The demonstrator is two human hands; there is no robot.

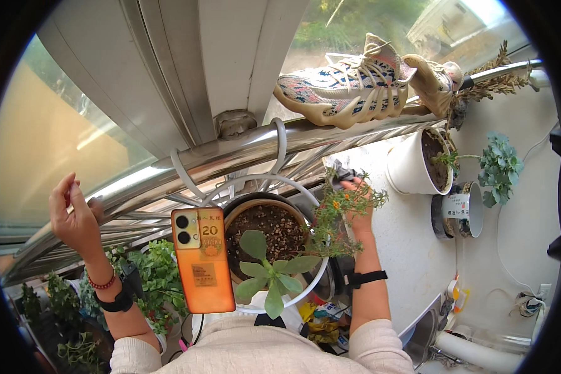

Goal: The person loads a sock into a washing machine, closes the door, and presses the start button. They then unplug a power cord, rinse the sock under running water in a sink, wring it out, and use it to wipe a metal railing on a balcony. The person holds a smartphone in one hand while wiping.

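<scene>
My right hand (356, 186) grips a crumpled dark grey cloth (342, 172) at the edge of a white countertop (402, 243). Thin stems of a plant with small orange flowers (335, 210) partly cover this hand. My left hand (77, 219) is raised beside the metal railing (135, 182), fingers curled together, nothing visible in them. Between my arms, a brown pot (266, 203) of gritty soil sits inside a white ring holder (328, 266) hooked on the railing. A broad-leaved succulent (272, 276) grows there. An orange phone (208, 276), back towards me, stands left of the pot; its support is hidden.
Patterned sneakers (350, 89) rest on the railing. On the right are a white flowerpot (413, 161), a blue-green succulent (498, 163) and a tin can (463, 210). Leafy plants (156, 276) crowd the lower left. A sink (423, 334) and white pipe (477, 353) lie lower right.
</scene>
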